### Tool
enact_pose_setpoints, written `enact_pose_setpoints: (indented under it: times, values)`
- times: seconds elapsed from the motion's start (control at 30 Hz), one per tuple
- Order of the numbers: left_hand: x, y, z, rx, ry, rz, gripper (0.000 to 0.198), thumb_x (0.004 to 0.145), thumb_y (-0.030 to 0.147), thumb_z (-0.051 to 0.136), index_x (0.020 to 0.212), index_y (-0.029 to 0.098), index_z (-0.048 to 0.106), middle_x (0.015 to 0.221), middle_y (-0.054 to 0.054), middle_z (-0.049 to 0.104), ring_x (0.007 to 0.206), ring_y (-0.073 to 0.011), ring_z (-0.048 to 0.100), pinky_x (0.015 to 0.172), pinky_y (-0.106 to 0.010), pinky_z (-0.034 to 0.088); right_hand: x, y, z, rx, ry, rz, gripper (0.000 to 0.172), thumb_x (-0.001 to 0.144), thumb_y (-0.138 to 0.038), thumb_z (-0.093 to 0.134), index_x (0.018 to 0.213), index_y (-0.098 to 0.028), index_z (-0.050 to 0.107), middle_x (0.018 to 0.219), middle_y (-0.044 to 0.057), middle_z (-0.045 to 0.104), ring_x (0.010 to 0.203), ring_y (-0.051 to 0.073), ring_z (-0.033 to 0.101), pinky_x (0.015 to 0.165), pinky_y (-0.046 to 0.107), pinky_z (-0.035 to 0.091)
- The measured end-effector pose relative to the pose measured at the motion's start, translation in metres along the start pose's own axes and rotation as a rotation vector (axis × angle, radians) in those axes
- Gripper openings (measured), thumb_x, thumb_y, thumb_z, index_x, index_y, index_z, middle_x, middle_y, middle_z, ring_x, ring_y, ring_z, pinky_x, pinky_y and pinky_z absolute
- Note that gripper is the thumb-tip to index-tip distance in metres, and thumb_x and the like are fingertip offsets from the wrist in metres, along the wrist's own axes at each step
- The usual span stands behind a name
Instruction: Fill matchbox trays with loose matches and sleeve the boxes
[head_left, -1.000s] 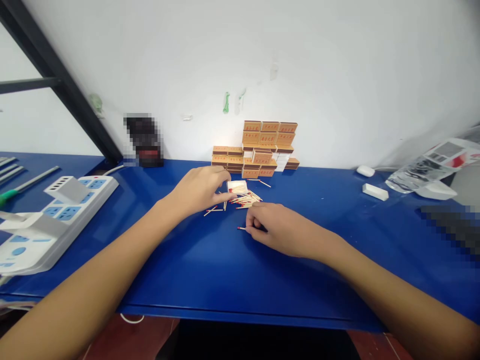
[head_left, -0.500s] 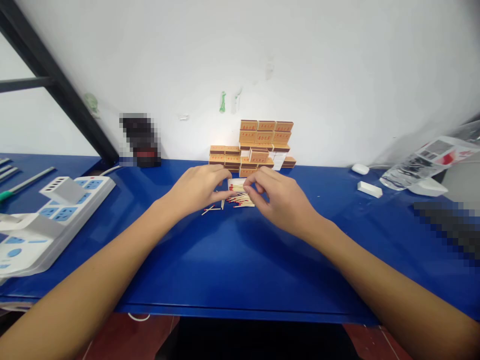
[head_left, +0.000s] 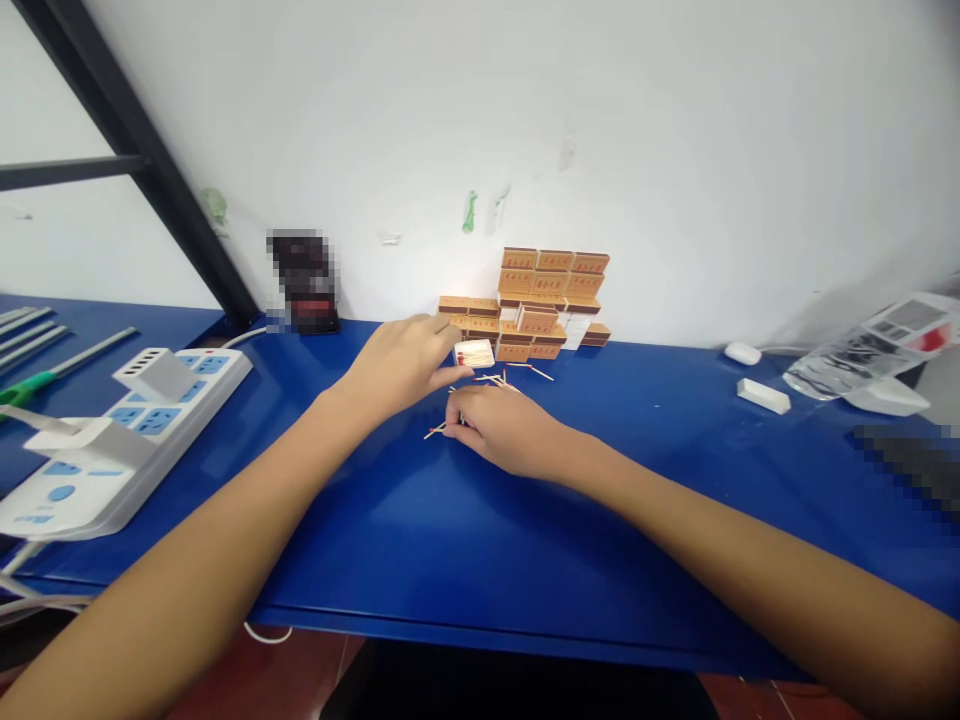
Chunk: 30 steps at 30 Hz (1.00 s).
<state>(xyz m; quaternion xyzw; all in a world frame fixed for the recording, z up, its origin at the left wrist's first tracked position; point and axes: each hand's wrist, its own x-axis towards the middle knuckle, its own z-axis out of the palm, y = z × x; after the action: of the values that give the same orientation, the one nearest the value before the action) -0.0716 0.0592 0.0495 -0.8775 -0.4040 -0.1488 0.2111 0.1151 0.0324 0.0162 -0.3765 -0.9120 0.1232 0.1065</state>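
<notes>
My left hand (head_left: 401,362) is closed at the left end of a small white matchbox tray (head_left: 487,362), thumb below and fingers above. Red-headed matches (head_left: 471,358) lie side by side in this tray. In front of it my right hand (head_left: 506,430) is low over the blue tabletop, thumb and fingers pinched at a match (head_left: 436,432) that sticks out to the left of the fingertips. Loose matches (head_left: 495,379) lie scattered between the two hands, partly hidden by the right one.
Stacked matchboxes (head_left: 551,285) stand against the wall behind the hands. A white power strip (head_left: 187,410) with plugs lies at left, near several metal rods (head_left: 97,350). At right are a white earbud case (head_left: 742,353), a white block (head_left: 763,395) and a clear plastic bottle (head_left: 832,365).
My right hand has moved from the tray down and left to the loose matches. The left hand stays at the tray, which now shows more fully. The view has shifted slightly.
</notes>
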Motion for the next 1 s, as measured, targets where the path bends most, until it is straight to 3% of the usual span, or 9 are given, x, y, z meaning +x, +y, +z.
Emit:
enact_pose_setpoints:
  times: [0.17, 0.33, 0.63, 0.77, 0.9, 1.0]
  values:
    - [0.000, 0.003, -0.005, 0.022, -0.024, -0.024, 0.034, 0.099, 0.044, 0.068, 0.109, 0.011, 0.068, 0.105, -0.014, 0.073, 0.092, -0.0270, 0.069, 0.069, -0.034, 0.046, -0.014, -0.015, -0.005, -0.009, 0.023, 0.182, 0.018, 0.098, -0.021, 0.057, 0.081, -0.018, 0.064, 0.081, 0.006, 0.072, 0.075, 0.019, 0.063, 0.066, 0.032, 0.041]
    - [0.000, 0.004, -0.004, 0.025, -0.017, -0.030, 0.034, 0.099, 0.044, 0.067, 0.108, 0.011, 0.069, 0.104, -0.013, 0.073, 0.091, -0.0264, 0.068, 0.068, -0.034, 0.046, -0.009, -0.031, 0.003, -0.019, 0.028, 0.335, 0.030, 0.094, -0.028, 0.058, 0.065, -0.020, 0.062, 0.067, 0.004, 0.069, 0.061, 0.016, 0.058, 0.057, 0.031, 0.036]
    - [0.000, 0.007, -0.007, 0.010, 0.023, -0.037, 0.032, 0.099, 0.043, 0.068, 0.106, 0.012, 0.069, 0.103, -0.013, 0.074, 0.091, -0.0257, 0.068, 0.068, -0.033, 0.045, -0.003, -0.039, 0.006, -0.132, 0.094, 0.403, 0.038, 0.101, -0.038, 0.055, 0.072, -0.018, 0.070, 0.074, 0.009, 0.074, 0.077, 0.024, 0.070, 0.068, 0.034, 0.047]
    - [-0.001, 0.008, -0.009, 0.012, 0.021, -0.045, 0.031, 0.099, 0.042, 0.068, 0.107, 0.012, 0.068, 0.104, -0.013, 0.074, 0.092, -0.0261, 0.068, 0.069, -0.033, 0.046, 0.003, -0.042, 0.008, -0.239, 0.110, 0.412, 0.043, 0.101, -0.048, 0.055, 0.085, -0.014, 0.075, 0.083, 0.016, 0.077, 0.086, 0.032, 0.074, 0.072, 0.040, 0.053]
    - [-0.002, 0.008, -0.009, 0.005, 0.038, -0.061, 0.029, 0.098, 0.040, 0.067, 0.108, 0.013, 0.069, 0.104, -0.013, 0.073, 0.090, -0.0259, 0.068, 0.069, -0.034, 0.046, 0.007, -0.045, 0.007, -0.274, 0.080, 0.402, 0.036, 0.099, -0.042, 0.057, 0.095, -0.012, 0.076, 0.094, 0.021, 0.078, 0.092, 0.035, 0.074, 0.074, 0.041, 0.054]
    - [-0.001, 0.007, -0.008, 0.001, 0.041, -0.056, 0.031, 0.099, 0.042, 0.066, 0.107, 0.012, 0.069, 0.103, -0.013, 0.073, 0.089, -0.0262, 0.068, 0.069, -0.035, 0.046, -0.001, -0.043, 0.001, -0.240, 0.014, 0.366, 0.027, 0.098, -0.035, 0.061, 0.091, -0.014, 0.075, 0.093, 0.017, 0.078, 0.093, 0.032, 0.074, 0.078, 0.039, 0.054]
